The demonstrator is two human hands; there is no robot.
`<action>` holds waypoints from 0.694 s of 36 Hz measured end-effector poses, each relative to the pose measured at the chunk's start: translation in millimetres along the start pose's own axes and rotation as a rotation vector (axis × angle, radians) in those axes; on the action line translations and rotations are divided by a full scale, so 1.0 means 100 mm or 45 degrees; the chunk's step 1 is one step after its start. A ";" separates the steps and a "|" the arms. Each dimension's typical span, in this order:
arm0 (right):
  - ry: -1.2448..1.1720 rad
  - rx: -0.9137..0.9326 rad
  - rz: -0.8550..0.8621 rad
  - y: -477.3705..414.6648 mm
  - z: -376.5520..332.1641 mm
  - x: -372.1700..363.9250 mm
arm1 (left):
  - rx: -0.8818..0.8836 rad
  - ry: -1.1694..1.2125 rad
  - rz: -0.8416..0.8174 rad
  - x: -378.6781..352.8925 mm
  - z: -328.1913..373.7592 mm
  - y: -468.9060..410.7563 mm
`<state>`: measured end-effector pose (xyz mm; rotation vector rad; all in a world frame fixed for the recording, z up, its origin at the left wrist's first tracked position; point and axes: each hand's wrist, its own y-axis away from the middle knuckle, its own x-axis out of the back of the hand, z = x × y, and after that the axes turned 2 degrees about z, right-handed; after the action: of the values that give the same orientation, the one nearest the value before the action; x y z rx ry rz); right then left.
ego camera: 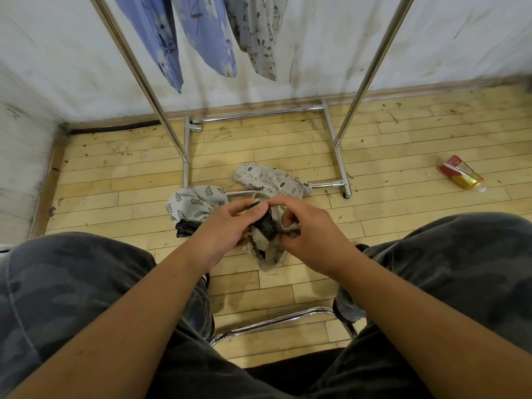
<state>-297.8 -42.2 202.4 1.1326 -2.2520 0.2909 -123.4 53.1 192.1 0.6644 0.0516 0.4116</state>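
Observation:
Seated, I hold a small beige cloth [266, 254] with dark trim in front of my knees. My left hand [227, 228] pinches a black clip [266, 226] against this cloth with thumb and forefinger. My right hand [305, 226] grips the cloth's right side with curled fingers. On the wooden floor just beyond lie a leaf-patterned cloth [195, 201] and a cartoon-patterned cloth [270, 180]. A bunch of black clips [185, 227] lies beside the leaf cloth, partly hidden by my left hand.
A chrome clothes rack [336, 145] stands ahead with a blue floral cloth [201, 38] and a grey patterned cloth [259, 33] hanging from it. A red and yellow packet [460, 175] lies on the floor at the right. White walls [431, 47] close the back and left.

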 end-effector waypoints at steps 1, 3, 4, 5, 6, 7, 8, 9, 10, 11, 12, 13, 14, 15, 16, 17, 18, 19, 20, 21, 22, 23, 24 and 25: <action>0.011 -0.038 0.005 0.00 0.01 0.00 | -0.016 0.005 0.010 0.01 0.00 0.02; 0.013 -0.145 0.027 0.00 0.02 0.02 | -0.034 -0.004 0.037 0.03 0.00 0.06; 0.004 -0.195 0.051 0.01 0.02 0.03 | -0.037 -0.022 0.049 0.05 0.00 0.07; 0.000 -0.230 0.081 0.01 0.02 0.04 | -0.041 -0.039 0.053 0.07 -0.01 0.08; 0.002 -0.253 0.114 0.02 0.02 0.05 | -0.044 -0.045 0.048 0.08 -0.01 0.11; 0.008 -0.273 0.146 0.02 0.03 0.06 | -0.046 -0.043 0.045 0.09 -0.01 0.13; 0.012 -0.297 0.179 0.03 0.04 0.07 | -0.052 -0.041 0.042 0.10 -0.02 0.15; 0.022 -0.328 0.205 0.03 0.06 0.08 | -0.061 -0.041 0.041 0.10 -0.03 0.17; 0.034 -0.365 0.224 0.04 0.08 0.09 | -0.077 -0.052 0.043 0.11 -0.03 0.19; 0.045 -0.409 0.234 0.05 0.10 0.10 | -0.093 -0.064 0.049 0.11 -0.03 0.21; 0.048 -0.456 0.236 0.06 0.13 0.11 | -0.093 -0.073 0.058 0.12 -0.04 0.21; 0.051 -0.497 0.231 0.09 0.14 0.12 | -0.099 -0.075 0.065 0.12 -0.06 0.24; 0.047 -0.529 0.229 0.12 0.14 0.13 | -0.104 -0.089 0.062 0.14 -0.08 0.25; 0.036 -0.555 0.227 0.15 0.15 0.14 | -0.110 -0.111 0.056 0.16 -0.10 0.26; 0.017 -0.566 0.233 0.17 0.14 0.14 | -0.114 -0.127 0.053 0.16 -0.11 0.28; -0.005 -0.571 0.239 0.19 0.15 0.14 | -0.115 -0.140 0.056 0.17 -0.12 0.30; -0.034 -0.578 0.245 0.20 0.15 0.13 | -0.114 -0.151 0.063 0.18 -0.13 0.32; -0.072 -0.591 0.251 0.21 0.17 0.13 | -0.116 -0.160 0.070 0.18 -0.15 0.34; -0.126 -0.602 0.262 0.22 0.19 0.12 | -0.123 -0.167 0.077 0.18 -0.15 0.36; -0.199 -0.620 0.274 0.23 0.21 0.12 | -0.129 -0.165 0.086 0.18 -0.16 0.38; -0.296 -0.643 0.287 0.24 0.22 0.12 | -0.130 -0.161 0.097 0.19 -0.16 0.39; -0.413 -0.669 0.300 0.25 0.23 0.12 | -0.130 -0.157 0.107 0.19 -0.16 0.39; -0.539 -0.695 0.309 0.27 0.22 0.13 | -0.134 -0.149 0.115 0.19 -0.16 0.40; -0.646 -0.719 0.314 0.28 0.20 0.13 | -0.141 -0.138 0.120 0.20 -0.16 0.41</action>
<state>-334.1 -42.4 196.4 0.6713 -2.6599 -0.5736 -122.7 99.2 205.7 0.5801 -0.1052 0.4653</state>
